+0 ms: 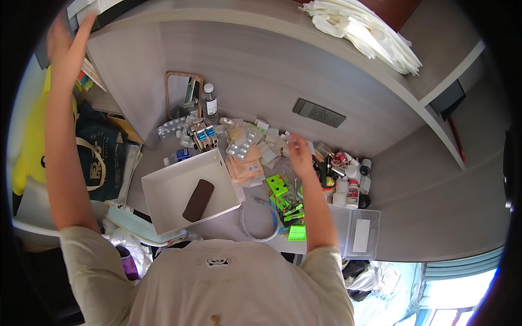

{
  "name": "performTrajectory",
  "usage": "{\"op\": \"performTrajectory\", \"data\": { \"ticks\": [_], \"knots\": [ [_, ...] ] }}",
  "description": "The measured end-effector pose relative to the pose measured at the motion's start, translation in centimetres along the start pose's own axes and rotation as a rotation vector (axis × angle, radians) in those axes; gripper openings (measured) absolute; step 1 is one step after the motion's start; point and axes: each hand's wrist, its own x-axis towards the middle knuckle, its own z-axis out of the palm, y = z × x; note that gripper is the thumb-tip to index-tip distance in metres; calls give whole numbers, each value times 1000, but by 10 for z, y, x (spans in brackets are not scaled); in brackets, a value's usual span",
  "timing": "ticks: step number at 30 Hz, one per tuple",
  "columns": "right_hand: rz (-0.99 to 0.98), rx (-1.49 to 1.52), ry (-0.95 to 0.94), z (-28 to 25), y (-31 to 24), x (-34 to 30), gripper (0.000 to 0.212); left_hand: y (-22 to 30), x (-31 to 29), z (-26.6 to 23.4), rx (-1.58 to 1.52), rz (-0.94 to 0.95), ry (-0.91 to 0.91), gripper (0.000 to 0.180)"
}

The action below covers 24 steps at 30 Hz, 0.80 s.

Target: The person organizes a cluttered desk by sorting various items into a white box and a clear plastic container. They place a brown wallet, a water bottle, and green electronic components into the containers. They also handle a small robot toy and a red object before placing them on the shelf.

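My left hand is raised at the far upper left against a white and grey box at the shelf end. Its thumb points up apart from the blurred fingers, so its grip is unclear. Over the back of the desk, my right hand has its fingers drawn together near small white packets; what they hold, if anything, is too small to make out. Beside it lie blister packs and peach-coloured sachets. An open white box holds a dark brown oblong case.
Bottles and jars crowd the right, beside a clear plastic lid. Bright green pieces and a headband lie in front. At the back stand a mirror and a clear bottle. Overhead runs a shelf with white sheets.
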Motion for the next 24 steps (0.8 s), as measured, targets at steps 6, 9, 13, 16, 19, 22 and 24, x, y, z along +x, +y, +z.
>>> {"op": "performTrajectory", "data": {
  "ticks": [6,9,13,16,19,22,24],
  "knots": [
    [-7,-386,10,-45,137,89,35,127,-170,-116,-433,-341,-282,57],
    [-28,-298,122,-31,150,99,39,118,-249,-173,-302,-547,-580,51],
    [117,-43,135,10,122,50,41,105,-343,-247,-192,-799,-886,31],
    [-10,65,-133,60,42,-26,38,119,-389,-278,-324,-1393,-907,48],
    [-182,74,-276,95,-11,-93,49,133,-414,-257,-356,-1516,-923,58],
    [339,246,-445,116,-49,-138,60,133,-430,-229,-463,-1528,-1036,58],
    [207,49,-503,121,-40,-162,69,129,-422,-212,-722,-1413,-1141,58]
  ]
}}
